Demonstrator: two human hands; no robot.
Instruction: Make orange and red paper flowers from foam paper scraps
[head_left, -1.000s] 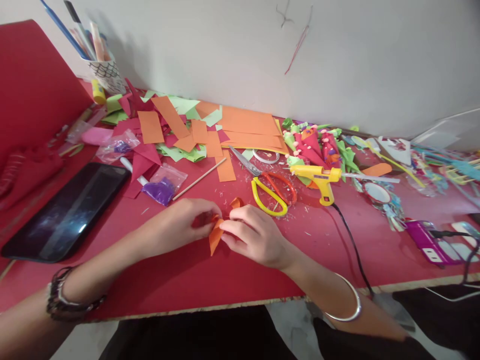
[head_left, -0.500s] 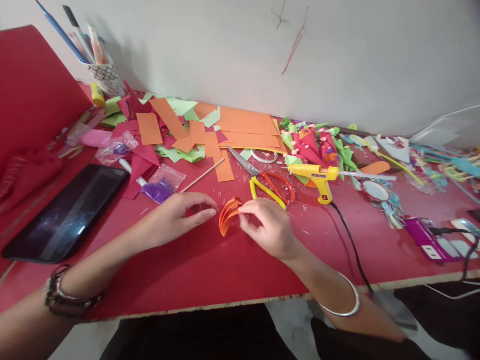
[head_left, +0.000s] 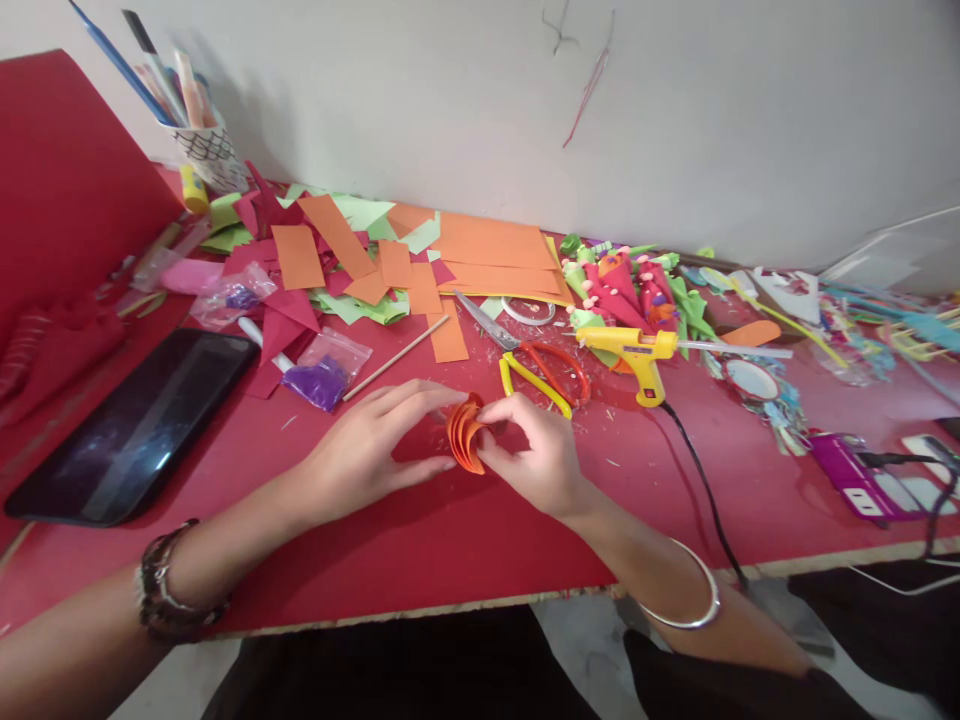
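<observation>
An orange paper flower of curled, layered petals is pinched between the thumb and fingers of my right hand. My left hand curves around its left side, thumb and fingers apart, the fingertips close to the upper petals; whether they touch is hard to tell. Just beyond the hands lie scissors with one red and one yellow handle. A thin wooden stick rests behind my left hand. To the right, a yellow glue gun lies on its side with a clear glue stick in its back.
Orange paper pieces and other coloured scraps lie along the wall. A black phone and a bag of purple beads are at left. Small paper figures pile up behind the glue gun. A purple power strip sits at far right.
My left hand has moved right, closer to the orange flower, its fingers now curved around it. The flower has turned and shifted slightly right in my right hand.
</observation>
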